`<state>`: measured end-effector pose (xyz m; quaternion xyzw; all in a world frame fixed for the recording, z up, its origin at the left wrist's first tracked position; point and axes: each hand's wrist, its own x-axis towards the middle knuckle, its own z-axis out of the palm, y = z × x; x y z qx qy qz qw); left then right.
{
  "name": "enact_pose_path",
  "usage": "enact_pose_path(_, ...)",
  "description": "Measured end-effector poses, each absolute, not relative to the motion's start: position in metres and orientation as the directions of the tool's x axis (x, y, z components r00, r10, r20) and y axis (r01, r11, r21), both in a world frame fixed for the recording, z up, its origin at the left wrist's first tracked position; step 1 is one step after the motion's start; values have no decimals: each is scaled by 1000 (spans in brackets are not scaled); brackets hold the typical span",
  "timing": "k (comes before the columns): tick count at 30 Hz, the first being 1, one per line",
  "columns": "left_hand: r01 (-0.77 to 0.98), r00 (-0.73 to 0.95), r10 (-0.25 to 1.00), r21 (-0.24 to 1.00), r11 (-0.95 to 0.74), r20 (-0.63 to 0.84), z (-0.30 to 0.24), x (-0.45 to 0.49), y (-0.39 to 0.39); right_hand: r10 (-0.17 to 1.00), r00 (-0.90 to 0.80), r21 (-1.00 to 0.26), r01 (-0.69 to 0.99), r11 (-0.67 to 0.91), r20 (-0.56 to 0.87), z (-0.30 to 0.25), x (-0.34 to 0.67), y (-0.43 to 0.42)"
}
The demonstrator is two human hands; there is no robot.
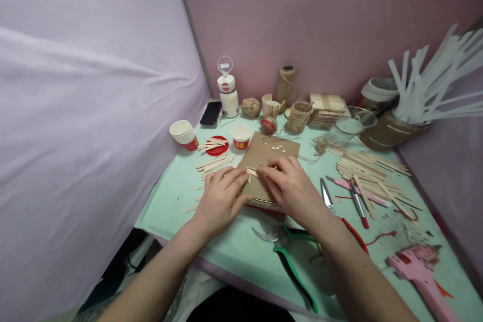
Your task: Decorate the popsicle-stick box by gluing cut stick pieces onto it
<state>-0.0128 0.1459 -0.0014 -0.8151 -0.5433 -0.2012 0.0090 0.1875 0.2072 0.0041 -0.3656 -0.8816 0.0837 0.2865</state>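
Note:
A brown cardboard sheet lies on the mint-green table in front of me. My left hand rests on its left edge, fingers pinched on a small piece of wooden stick. My right hand lies on the cardboard beside it, its fingertips pressed on the same piece. Both hands meet over the middle of the sheet. A few small wood chips lie further up on the cardboard.
Green-handled cutters lie near the table's front edge, scissors and pens to the right. Loose wooden sticks spread at right, more at left. Paper cups, a phone, twine spools and a pink glue gun stand around.

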Motion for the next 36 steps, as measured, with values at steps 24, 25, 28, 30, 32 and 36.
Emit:
enact_pose_path(24, 820, 455, 816, 189, -540, 358, 3, -21, 155, 569, -706, -228, 525, 820, 421, 3, 186, 226)
enact_pose_path(25, 817, 458, 814, 192, -544, 356, 3, -22, 155, 566, -707, -230, 520, 823, 425, 3, 186, 227)
enact_pose_path(28, 804, 477, 803, 192, -563, 356, 3, -24, 157, 548, -710, -225, 503, 834, 442, 1, 187, 229)
enact_pose_path(30, 798, 486, 796, 189, -573, 359, 4, -26, 158, 534, -717, -220, 490, 844, 448, 1, 188, 230)
enact_pose_path(32, 795, 490, 794, 189, -577, 360, 5, -27, 159, 524, -724, -221, 479, 850, 447, 1, 188, 232)
enact_pose_path(36, 795, 488, 797, 195, -574, 355, 6, -26, 159, 519, -733, -223, 471, 854, 440, 3, 188, 235)
